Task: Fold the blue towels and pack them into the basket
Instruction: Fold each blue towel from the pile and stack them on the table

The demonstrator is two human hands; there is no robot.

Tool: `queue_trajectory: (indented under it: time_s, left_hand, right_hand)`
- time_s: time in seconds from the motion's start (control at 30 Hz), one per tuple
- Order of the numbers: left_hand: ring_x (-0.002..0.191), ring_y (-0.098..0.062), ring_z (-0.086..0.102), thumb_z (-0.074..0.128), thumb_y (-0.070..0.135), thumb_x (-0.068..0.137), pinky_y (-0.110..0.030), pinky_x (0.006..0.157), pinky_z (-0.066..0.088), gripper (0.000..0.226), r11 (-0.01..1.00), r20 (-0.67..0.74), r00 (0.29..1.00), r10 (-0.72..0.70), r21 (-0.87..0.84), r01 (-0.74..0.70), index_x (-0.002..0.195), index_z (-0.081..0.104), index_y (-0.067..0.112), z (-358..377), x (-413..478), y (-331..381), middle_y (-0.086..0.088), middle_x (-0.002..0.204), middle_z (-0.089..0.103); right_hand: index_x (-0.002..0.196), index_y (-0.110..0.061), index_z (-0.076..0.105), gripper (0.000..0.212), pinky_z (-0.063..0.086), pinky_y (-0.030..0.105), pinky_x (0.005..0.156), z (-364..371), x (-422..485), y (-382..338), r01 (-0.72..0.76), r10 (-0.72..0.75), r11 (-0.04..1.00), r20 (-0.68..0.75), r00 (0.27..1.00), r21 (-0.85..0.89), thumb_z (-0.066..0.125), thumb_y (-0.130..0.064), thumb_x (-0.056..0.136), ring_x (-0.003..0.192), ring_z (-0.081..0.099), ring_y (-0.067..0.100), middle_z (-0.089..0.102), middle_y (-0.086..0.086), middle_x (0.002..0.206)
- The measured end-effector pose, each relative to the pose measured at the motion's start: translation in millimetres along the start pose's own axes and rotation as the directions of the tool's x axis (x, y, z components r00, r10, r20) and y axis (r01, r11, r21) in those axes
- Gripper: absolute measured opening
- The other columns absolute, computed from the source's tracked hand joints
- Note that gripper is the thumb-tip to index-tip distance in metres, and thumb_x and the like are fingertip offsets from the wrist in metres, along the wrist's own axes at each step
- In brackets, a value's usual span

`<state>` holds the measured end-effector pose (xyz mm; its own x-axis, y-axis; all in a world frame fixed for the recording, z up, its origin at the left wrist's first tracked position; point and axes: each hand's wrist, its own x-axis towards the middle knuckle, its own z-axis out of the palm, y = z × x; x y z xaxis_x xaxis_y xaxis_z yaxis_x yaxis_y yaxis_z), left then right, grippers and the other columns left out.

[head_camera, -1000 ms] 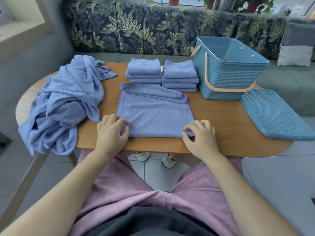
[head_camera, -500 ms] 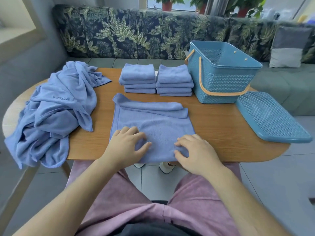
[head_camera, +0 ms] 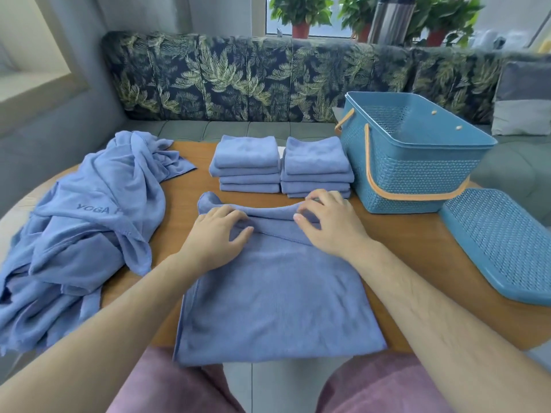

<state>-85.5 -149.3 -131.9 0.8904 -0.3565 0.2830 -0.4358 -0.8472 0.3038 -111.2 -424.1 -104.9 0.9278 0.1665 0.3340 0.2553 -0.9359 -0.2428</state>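
A blue towel (head_camera: 274, 299) lies flat in front of me on the wooden table (head_camera: 411, 263), its near edge hanging over the table's front. Its far edge is bunched into a rolled ridge. My left hand (head_camera: 216, 235) grips the left part of that ridge with curled fingers and thumb. My right hand (head_camera: 329, 223) holds the right part, its fingertips curled over the fold. Two stacks of folded blue towels (head_camera: 247, 162) (head_camera: 316, 165) stand side by side behind the hands. The blue basket (head_camera: 417, 177) with an orange handle stands open at the right of the stacks.
A heap of unfolded blue cloth (head_camera: 86, 231), printed YOGA, covers the table's left end and hangs over its edge. The basket's blue lid (head_camera: 501, 242) lies flat at the right edge. A leaf-patterned sofa (head_camera: 238, 79) runs behind the table.
Both hands have gone from the towel's near edge to its far edge and now hold the rolled ridge there. The towel has slid toward me, over the table's front.
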Motion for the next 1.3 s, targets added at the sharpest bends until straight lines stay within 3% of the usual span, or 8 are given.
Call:
queue_trajectory:
  time_s: [0.13,0.27,0.53,0.77,1.0,1.1,1.2,1.3]
  left_hand:
    - [0.121,-0.013,0.054,0.043,0.059,0.091,-0.032,0.093,0.040,0.040,1.000,-0.024,1.000,0.019,-0.018,-0.020,0.112,0.062,0.030,8.4,23.5,-16.6,0.016,0.123,0.060]
    - [0.143,-0.005,0.035,0.043,0.063,0.090,-0.038,0.113,0.030,0.046,1.000,-0.022,1.000,0.014,-0.007,-0.014,0.128,0.055,0.038,19.0,21.8,-24.3,0.021,0.146,0.048]
    - [0.123,0.001,0.050,0.052,0.053,0.091,-0.024,0.104,0.023,0.033,0.990,-0.053,0.991,0.123,-0.061,-0.126,0.119,0.064,0.042,15.2,16.1,-19.2,0.029,0.126,0.056]
    - [0.114,0.003,0.056,0.060,0.044,0.090,-0.027,0.097,0.032,0.020,0.961,-0.072,0.987,0.143,-0.230,-0.156,0.108,0.067,0.039,7.2,13.3,-17.5,0.027,0.115,0.064]
    - [0.123,0.002,0.048,0.056,0.054,0.085,-0.021,0.102,0.019,0.031,0.991,-0.067,0.995,0.070,-0.107,-0.077,0.113,0.062,0.040,12.5,13.0,-17.0,0.026,0.118,0.059]
    - [0.130,0.001,0.046,0.056,0.056,0.084,-0.033,0.109,0.021,0.035,0.994,-0.061,0.996,0.067,-0.086,-0.072,0.115,0.061,0.041,12.5,12.2,-17.3,0.027,0.122,0.056]
    - [0.136,0.002,0.040,0.058,0.056,0.083,-0.044,0.116,0.016,0.034,0.998,-0.083,0.996,0.040,-0.048,-0.044,0.114,0.060,0.040,12.5,12.5,-17.9,0.028,0.121,0.057]
    - [0.123,0.002,0.052,0.055,0.048,0.084,-0.036,0.112,0.021,0.026,0.998,-0.131,0.991,0.004,-0.064,-0.013,0.106,0.062,0.038,10.8,15.9,-20.6,0.025,0.111,0.063]
  right_hand:
    - [0.106,-0.033,0.066,0.030,0.040,0.038,0.094,12.5,33.0,10.7,-0.022,0.020,1.000,0.100,0.995,0.019,0.046,-0.054,0.097,0.109,0.056,0.018,0.062,-0.015,0.114]
    - [0.128,-0.038,0.061,0.047,0.029,0.035,0.113,36.6,23.8,23.6,-0.033,0.023,0.996,0.127,0.992,0.080,0.042,-0.063,0.093,0.135,0.045,0.010,0.055,-0.017,0.141]
    - [0.114,-0.029,0.067,0.036,0.046,0.041,0.086,31.1,27.3,38.9,-0.231,0.228,0.973,-0.140,0.964,-0.010,0.045,-0.052,0.097,0.100,0.061,0.025,0.065,-0.006,0.105]
    - [0.103,-0.028,0.072,0.012,0.044,0.011,0.078,31.8,29.4,36.4,-0.253,0.315,0.776,-0.008,0.949,0.577,0.071,-0.024,0.092,0.090,0.063,-0.006,0.071,-0.016,0.094]
    - [0.094,-0.027,0.070,0.044,0.049,0.039,0.104,32.4,31.2,44.3,-0.007,0.248,0.670,-0.215,0.944,0.743,0.059,0.014,0.084,0.114,0.065,0.011,0.069,-0.010,0.107]
    - [0.090,-0.020,0.072,0.033,0.037,0.038,0.116,31.2,32.2,51.6,0.055,0.180,0.804,-0.331,0.926,0.592,0.057,0.009,0.081,0.138,0.048,0.015,0.067,-0.009,0.117]
    - [0.090,-0.020,0.075,0.020,0.036,0.033,0.112,22.5,30.9,47.2,0.126,0.011,0.927,-0.363,0.932,0.352,0.064,-0.009,0.077,0.128,0.051,0.020,0.068,-0.007,0.114]
    - [0.094,-0.032,0.071,0.026,0.036,0.033,0.102,11.3,23.2,31.8,0.184,-0.192,0.907,-0.017,0.981,0.379,0.077,-0.049,0.075,0.110,0.052,0.009,0.062,-0.014,0.108]
